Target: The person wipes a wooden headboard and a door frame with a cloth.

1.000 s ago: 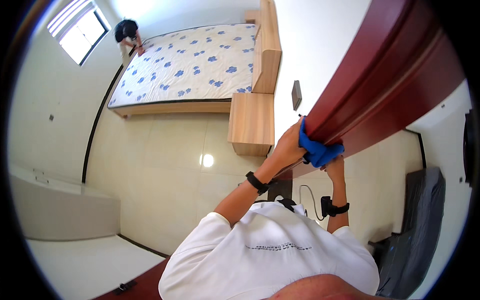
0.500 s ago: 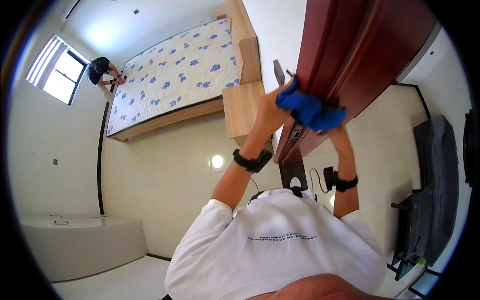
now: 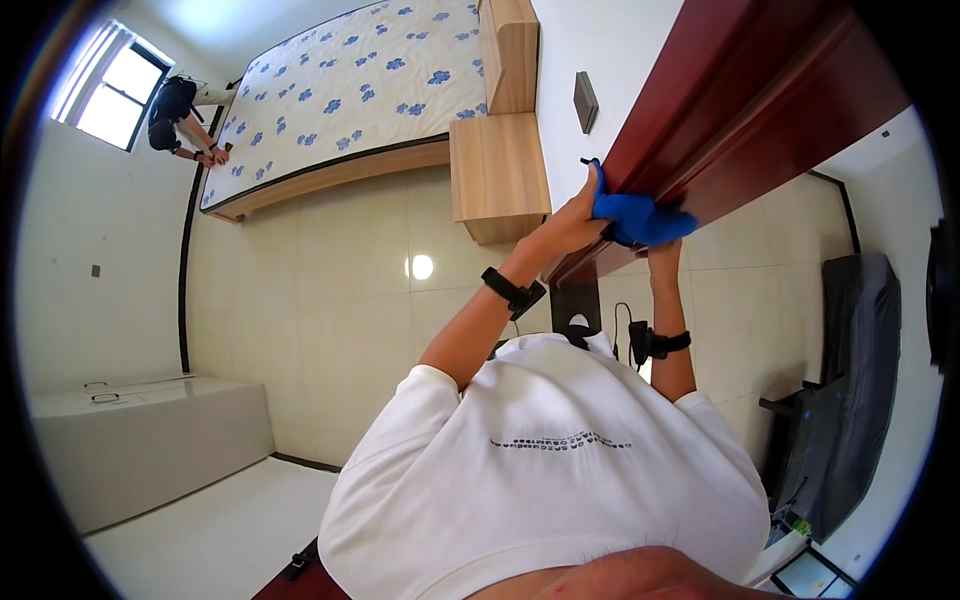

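A bunched blue cloth (image 3: 640, 218) is pressed against the dark red wooden door frame (image 3: 720, 130). My left hand (image 3: 578, 222) grips its left end, with the thumb up by the frame's edge. At the cloth's right end is my right hand (image 3: 663, 252), closed on the fabric. Most of the right fingers are hidden behind the cloth and the frame.
To the left of the frame are a wall switch plate (image 3: 586, 102), a wooden nightstand (image 3: 495, 170) and a bed with a flowered mattress (image 3: 350, 100). Another person (image 3: 180, 115) bends at the bed's far corner. A dark sofa (image 3: 858, 340) stands at right.
Both hands and the cloth have shifted slightly lower along the frame, and my view has turned. The other person has bent further over the mattress corner.
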The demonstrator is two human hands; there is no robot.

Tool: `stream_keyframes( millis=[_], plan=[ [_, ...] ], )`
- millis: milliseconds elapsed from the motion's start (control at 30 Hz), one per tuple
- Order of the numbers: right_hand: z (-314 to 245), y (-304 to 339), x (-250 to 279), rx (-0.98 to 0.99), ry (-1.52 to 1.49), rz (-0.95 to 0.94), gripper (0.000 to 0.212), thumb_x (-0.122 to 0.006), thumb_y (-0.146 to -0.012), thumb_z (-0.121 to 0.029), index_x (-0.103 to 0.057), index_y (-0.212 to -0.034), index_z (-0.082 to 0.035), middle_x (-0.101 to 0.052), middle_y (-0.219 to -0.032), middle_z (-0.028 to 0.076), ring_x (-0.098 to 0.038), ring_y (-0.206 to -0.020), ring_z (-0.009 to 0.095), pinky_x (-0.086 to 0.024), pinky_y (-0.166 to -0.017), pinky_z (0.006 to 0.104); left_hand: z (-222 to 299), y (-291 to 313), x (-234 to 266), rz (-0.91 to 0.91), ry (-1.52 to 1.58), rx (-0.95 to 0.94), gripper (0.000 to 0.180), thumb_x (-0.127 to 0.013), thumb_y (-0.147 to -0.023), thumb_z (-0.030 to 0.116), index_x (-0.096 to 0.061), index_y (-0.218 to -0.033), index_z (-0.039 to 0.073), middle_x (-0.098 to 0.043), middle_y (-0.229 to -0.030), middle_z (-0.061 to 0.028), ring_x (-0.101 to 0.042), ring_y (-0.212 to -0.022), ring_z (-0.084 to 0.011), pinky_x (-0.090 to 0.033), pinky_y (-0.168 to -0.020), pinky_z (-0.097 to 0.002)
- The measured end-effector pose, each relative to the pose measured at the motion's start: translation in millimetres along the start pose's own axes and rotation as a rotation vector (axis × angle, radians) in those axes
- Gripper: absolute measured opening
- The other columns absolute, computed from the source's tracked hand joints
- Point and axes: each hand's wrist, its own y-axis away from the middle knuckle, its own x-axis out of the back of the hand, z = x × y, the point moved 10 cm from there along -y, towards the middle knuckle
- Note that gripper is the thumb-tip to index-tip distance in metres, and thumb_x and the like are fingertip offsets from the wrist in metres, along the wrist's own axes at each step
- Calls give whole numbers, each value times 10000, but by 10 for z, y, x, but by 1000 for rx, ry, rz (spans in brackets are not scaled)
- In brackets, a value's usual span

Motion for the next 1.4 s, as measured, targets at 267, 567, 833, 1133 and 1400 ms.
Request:
stream_keyframes(
  millis=[267, 567, 833, 1133, 1400],
  plan=[
    [-830, -35, -29, 532, 501, 88, 358, -611, -917, -159, -524, -1232, -11, -592, -1161, 123, -547, -1101, 231, -422, -991, 362, 932, 208, 240, -71, 109, -266, 908, -564, -843, -20, 47, -1514, -31, -142, -1571, -283, -172, -1471, -331, -173, -1175, -343],
    [320, 226, -760, -198, 589, 102, 405, -675, -877, -232, -542, -1181, 0, -622, -1003, 95, -592, -917, 190, -486, -807, 357, -1076, 376, 155, -114, 231, 111, 463, -518, -915, 120, -450, -1362, 22, -388, -1463, -221, -337, -1384, -353, -233, -1156, -349],
    [64, -18, -534, -62, 866, 132, 499, -674, -832, -203, -535, -1254, 23, -604, -1142, 180, -621, -953, 281, -519, -767, 362, 149, 119, 1123, -307, 335, -236, 595, -523, -948, 148, -297, -1480, 4, -426, -1461, -191, -425, -1333, -295, -311, -1117, -341],
    [455, -297, -1024, -181, 1089, 119, 437, -689, -817, -126, -575, -1233, -56, -601, -1218, 179, -544, -1145, 372, -418, -982, 440, -291, -482, 1271, -508, 133, -191, 798, -567, -915, 170, -76, -1488, -90, -373, -1461, -289, -431, -1321, -369, -350, -1089, -365],
    [-358, -570, -1624, 40, 918, -25, 586, -544, -960, -244, -325, -1467, -49, -399, -1481, 148, -394, -1365, 298, -309, -1123, 426, 344, -681, 1650, -415, 47, -505, 771, -627, -862, 131, -186, -1443, -121, -291, -1448, -374, -369, -1344, -432, -413, -1036, -422]
  ],
)
